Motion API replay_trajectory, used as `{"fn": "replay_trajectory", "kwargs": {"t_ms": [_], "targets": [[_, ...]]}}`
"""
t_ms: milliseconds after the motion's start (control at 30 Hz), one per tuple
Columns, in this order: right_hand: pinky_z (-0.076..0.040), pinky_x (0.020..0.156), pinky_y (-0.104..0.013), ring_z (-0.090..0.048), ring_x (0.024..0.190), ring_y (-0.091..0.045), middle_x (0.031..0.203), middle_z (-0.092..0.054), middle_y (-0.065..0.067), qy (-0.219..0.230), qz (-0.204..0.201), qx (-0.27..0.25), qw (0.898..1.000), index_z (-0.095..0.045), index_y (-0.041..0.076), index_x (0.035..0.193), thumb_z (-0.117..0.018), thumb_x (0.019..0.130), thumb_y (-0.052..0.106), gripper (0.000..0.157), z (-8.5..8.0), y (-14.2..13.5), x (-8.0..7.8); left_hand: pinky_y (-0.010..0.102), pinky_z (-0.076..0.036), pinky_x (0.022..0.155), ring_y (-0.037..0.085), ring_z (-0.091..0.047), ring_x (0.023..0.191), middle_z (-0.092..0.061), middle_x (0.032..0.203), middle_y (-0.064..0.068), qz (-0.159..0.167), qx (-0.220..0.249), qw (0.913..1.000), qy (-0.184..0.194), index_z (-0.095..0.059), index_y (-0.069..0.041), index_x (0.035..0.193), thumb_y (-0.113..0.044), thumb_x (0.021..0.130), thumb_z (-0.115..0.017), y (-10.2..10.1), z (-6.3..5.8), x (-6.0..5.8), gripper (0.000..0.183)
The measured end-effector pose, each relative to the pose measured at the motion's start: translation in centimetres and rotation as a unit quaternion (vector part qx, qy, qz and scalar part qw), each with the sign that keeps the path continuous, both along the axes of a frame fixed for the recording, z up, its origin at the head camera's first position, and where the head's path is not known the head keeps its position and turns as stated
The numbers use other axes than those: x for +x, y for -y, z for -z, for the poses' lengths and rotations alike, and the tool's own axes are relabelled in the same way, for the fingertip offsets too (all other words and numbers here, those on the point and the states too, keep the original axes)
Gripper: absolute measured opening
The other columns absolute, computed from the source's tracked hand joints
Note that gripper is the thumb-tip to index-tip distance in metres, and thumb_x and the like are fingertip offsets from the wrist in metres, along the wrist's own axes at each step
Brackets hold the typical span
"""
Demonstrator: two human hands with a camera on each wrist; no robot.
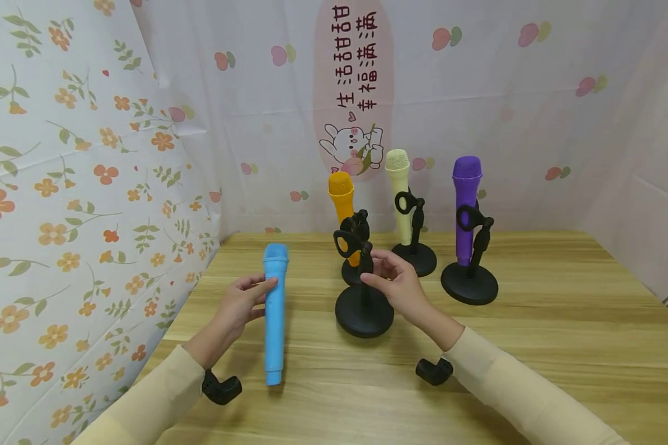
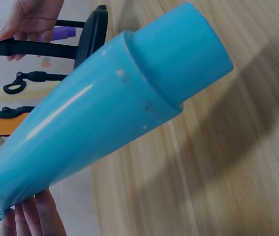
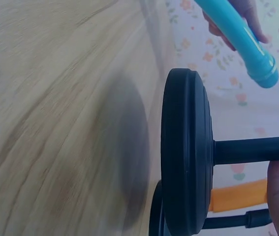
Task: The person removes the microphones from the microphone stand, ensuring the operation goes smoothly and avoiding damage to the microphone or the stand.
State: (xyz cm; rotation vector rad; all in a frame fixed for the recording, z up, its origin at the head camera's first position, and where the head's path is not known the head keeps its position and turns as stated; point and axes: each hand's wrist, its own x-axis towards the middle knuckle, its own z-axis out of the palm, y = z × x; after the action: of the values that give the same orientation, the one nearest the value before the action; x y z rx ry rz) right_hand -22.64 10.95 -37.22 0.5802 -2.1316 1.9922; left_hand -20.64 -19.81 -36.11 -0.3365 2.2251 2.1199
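Observation:
My left hand [image 1: 245, 303] grips a blue toy microphone [image 1: 275, 309] near its head, thumb across the front; it hangs above the table with its tail toward me. In the left wrist view the blue tail end fills the middle and casts a shadow on the wood. My right hand [image 1: 398, 284] pinches the pole of a black microphone stand [image 1: 364, 315] with an open ring clip on top. The right wrist view shows that stand's round base [image 3: 183, 152] lifted over its own shadow. Between the two hands there is a gap.
Behind the held stand, an orange microphone [image 1: 341, 194] sits in another stand. Farther right are a pale yellow microphone [image 1: 398, 179] and a purple microphone [image 1: 467, 185], each upright in a black stand. Floral cloth [image 1: 89, 185] walls the left side of the wooden table [image 1: 562, 321].

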Motion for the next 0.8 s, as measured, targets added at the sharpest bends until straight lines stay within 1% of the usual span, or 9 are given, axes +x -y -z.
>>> {"fn": "replay_trajectory", "kwargs": {"t_ms": [100,333,533,633,800], "targets": [[-0.051,0.078,-0.022,-0.059,0.091,-0.017,0.101,-0.063,-0.009,0.011,-0.004,-0.001,1.0,-0.059,0.0,0.124,-0.074,0.084,0.0,0.042,0.0,0.5,-0.2,0.03,-0.057,0.069,0.013,-0.061,0.077,-0.064,0.094,0.0,0.002,-0.008,1.0,0.004,-0.059,0.002,0.123,-0.029,0.087,-0.075,0.5,0.1,0.1,0.05],[-0.05,0.078,-0.022,-0.059,0.089,-0.017,0.099,-0.064,-0.007,0.024,-0.014,-0.014,1.0,-0.06,-0.001,0.123,-0.075,0.083,-0.002,0.043,-0.2,1.9,-0.7,0.031,-0.057,0.07,0.014,-0.063,0.078,-0.066,0.091,-0.001,0.014,-0.016,0.9997,0.013,-0.059,0.002,0.124,-0.03,0.086,-0.076,1.7,0.2,0.7,0.052],[-0.051,0.078,-0.023,-0.06,0.088,-0.017,0.097,-0.064,-0.004,0.017,-0.02,-0.015,1.0,-0.061,-0.001,0.121,-0.076,0.081,-0.002,0.042,-0.8,3.0,-1.0,0.031,-0.056,0.073,0.015,-0.061,0.082,-0.064,0.094,-0.002,0.017,-0.028,0.999,0.031,-0.053,0.002,0.131,-0.032,0.087,-0.075,3.1,0.4,1.0,0.06],[-0.051,0.077,-0.023,-0.06,0.086,-0.018,0.097,-0.065,-0.006,0.01,-0.024,-0.013,1.0,-0.061,0.0,0.121,-0.075,0.082,-0.002,0.041,-1.1,3.7,-1.2,0.031,-0.056,0.074,0.014,-0.061,0.083,-0.064,0.096,-0.002,0.02,-0.039,0.9984,0.035,-0.05,0.002,0.135,-0.034,0.088,-0.074,3.7,0.6,1.1,0.064],[-0.052,0.077,-0.024,-0.061,0.088,-0.018,0.1,-0.068,-0.008,0.006,-0.024,-0.003,1.0,-0.062,0.003,0.121,-0.075,0.083,0.0,0.041,-1.6,4.8,-1.7,0.032,-0.056,0.075,0.014,-0.061,0.085,-0.065,0.097,-0.002,0.02,-0.051,0.9978,0.038,-0.05,0.002,0.136,-0.034,0.087,-0.074,4.7,1.1,1.3,0.065]]}}
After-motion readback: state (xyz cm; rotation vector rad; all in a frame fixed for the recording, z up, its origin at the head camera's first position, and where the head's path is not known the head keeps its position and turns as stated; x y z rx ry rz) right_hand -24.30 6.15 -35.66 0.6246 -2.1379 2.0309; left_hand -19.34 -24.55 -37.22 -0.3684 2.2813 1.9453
